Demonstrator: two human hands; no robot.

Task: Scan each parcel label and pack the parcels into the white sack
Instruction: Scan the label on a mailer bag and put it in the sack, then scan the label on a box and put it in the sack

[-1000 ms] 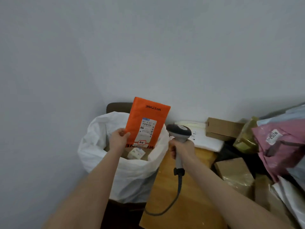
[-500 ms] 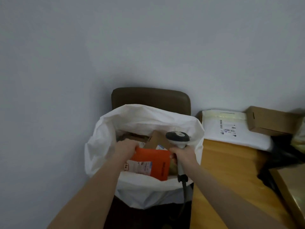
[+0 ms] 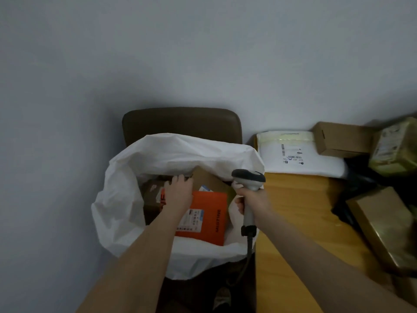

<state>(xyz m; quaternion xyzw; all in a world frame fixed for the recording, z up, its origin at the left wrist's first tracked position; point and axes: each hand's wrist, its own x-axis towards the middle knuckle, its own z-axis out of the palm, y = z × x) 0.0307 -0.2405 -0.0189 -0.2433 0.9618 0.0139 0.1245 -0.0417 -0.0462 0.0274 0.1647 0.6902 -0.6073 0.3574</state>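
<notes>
Grey wall, chair (image 3: 180,123) behind. White sack (image 3: 117,211): several parcels inside, orange parcel (image 3: 207,220) on top, label up. My left hand (image 3: 179,193): fingers relaxed, resting on it. My right hand (image 3: 252,201): wrapped round scanner (image 3: 249,179). Wooden table (image 3: 293,211): white mailer (image 3: 300,161), cardboard boxes (image 3: 338,138), I judge left to scan and pack.

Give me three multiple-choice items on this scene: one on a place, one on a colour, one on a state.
1. Where is the orange parcel? A on the floor; B inside the white sack; C on a shelf.
2. What colour is the mailer on the table? A white; B pink; C blue.
3. The right hand is: A open, empty; B pressing a box; C gripping the scanner.
Answers: B, sack walls surround it; A, it shows white against the wood; C, fingers wrap the handle.
</notes>
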